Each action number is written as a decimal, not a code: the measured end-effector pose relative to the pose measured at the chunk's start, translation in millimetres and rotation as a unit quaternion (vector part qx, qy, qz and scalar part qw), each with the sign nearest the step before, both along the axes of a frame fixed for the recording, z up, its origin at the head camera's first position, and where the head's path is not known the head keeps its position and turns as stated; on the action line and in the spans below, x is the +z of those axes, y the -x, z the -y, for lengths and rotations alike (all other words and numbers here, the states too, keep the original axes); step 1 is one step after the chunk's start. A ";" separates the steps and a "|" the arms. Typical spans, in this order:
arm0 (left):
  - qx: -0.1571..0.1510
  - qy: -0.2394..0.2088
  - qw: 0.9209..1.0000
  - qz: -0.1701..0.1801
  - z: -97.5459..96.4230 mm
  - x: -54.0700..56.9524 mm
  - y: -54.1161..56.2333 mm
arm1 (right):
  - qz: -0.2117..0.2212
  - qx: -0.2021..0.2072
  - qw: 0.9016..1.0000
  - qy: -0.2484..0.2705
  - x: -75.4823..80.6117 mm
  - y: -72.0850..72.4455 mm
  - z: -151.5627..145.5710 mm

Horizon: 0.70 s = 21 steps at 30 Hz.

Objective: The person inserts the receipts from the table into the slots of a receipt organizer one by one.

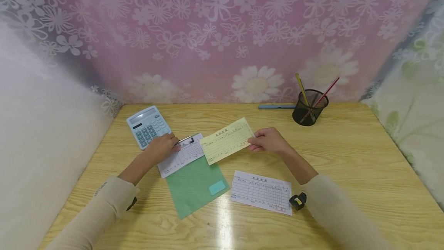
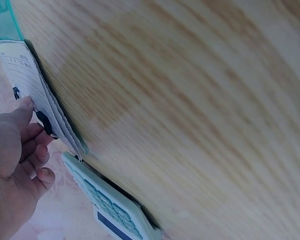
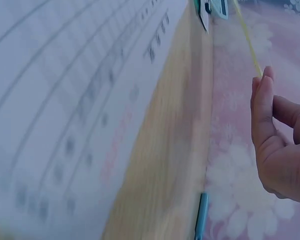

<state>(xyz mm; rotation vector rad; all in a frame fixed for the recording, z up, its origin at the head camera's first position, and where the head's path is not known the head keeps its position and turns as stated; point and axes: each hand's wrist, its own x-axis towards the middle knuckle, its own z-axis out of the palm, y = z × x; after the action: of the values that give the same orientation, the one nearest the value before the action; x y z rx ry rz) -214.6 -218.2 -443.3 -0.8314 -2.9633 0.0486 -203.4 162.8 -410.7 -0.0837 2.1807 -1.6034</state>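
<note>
My left hand (image 1: 162,147) pinches a metal clip with black ends (image 1: 184,141) at the top of a stack of white printed forms (image 1: 182,153). In the left wrist view the thumb lies on the clip and the other fingers curl beside the stack's edge. Beneath the forms lies a green folder (image 1: 194,192) with a pale blue label. My right hand (image 1: 272,141) pinches the right end of a yellow printed form (image 1: 227,141) between thumb and fingers, raised above the table. A single white form (image 1: 261,192) lies on the table below the right forearm.
A light blue calculator (image 1: 149,126) lies beyond the left hand. At the back right stands a black mesh pen cup (image 1: 310,111) holding pencils, with a blue pen (image 1: 276,107) beside it. The wooden table (image 1: 354,157) meets a flowered backdrop.
</note>
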 end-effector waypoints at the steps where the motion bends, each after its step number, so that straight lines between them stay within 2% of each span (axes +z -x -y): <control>1: -0.001 -0.001 1.000 0.000 0.1 0.1 0.2 | 0.006 -0.002 1.000 -0.001 -0.5 0.5 6.5; 7: 0.000 -0.004 1.000 0.005 1.1 0.6 -1.8 | 0.040 -0.009 0.999 -0.001 -4.5 1.1 40.9; 21: 0.002 -0.001 1.000 0.006 0.1 0.3 -1.2 | 0.094 0.011 0.994 -0.052 -17.1 -0.8 104.8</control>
<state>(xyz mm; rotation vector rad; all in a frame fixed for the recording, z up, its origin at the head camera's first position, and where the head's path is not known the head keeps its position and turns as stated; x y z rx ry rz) -213.4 -218.3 -443.0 -0.8284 -2.9751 0.0408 -202.6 57.9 -427.8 0.0711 2.1053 -1.4218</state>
